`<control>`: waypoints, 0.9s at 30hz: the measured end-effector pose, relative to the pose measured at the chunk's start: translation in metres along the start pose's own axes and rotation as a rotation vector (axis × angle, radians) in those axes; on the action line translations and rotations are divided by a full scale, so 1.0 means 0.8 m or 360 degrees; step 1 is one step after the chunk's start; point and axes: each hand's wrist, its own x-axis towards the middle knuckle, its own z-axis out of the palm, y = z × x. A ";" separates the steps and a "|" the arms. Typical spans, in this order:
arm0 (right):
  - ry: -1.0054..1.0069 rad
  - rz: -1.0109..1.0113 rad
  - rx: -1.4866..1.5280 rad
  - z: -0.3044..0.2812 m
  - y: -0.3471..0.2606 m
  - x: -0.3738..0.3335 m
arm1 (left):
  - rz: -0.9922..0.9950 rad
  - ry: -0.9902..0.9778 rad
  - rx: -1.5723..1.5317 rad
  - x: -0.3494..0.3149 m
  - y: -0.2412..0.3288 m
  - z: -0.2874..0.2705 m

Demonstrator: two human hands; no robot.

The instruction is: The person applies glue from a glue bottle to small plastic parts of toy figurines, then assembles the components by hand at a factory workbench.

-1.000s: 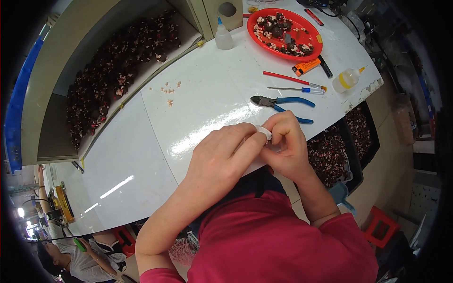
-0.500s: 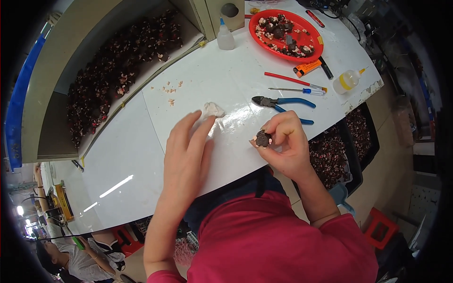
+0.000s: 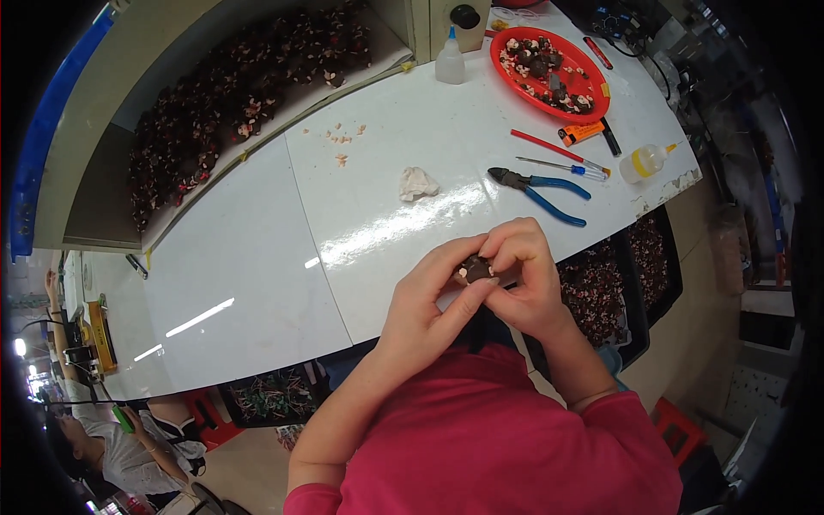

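Near the table's front edge, both my hands hold one small dark brown lump (image 3: 477, 269) with pale pink bits on it. My left hand (image 3: 421, 300) grips it with thumb and fingertips from the left. From the right, my right hand (image 3: 525, 273) pinches it with curled fingers, which partly cover it. Beyond them on the white tabletop lies a crumpled white tissue (image 3: 418, 184). To its right rest blue-handled cutting pliers (image 3: 510, 178), a blue-handled screwdriver (image 3: 587, 172) and a thin red-handled brush (image 3: 549, 147). Loose pale pink bits (image 3: 342, 160) are scattered farther left.
A red tray (image 3: 508, 79) of dark and pink pieces stands at the far right. Two squeeze bottles, blue-tipped (image 3: 450, 65) and yellow-banded (image 3: 642, 164), are on the table. A heaped compartment (image 3: 257, 103) fills the upper left. Black bins (image 3: 635, 300) sit below right; another person (image 3: 142, 451) is lower left.
My left hand has come right and down from beside the tissue to take hold of the lump alongside my right hand. The view has shifted slightly.
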 end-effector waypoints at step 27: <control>-0.0536 0.0826 -0.0875 -0.073 -0.100 0.001 | -0.0559 0.0229 -0.4774 -0.170 0.205 -0.097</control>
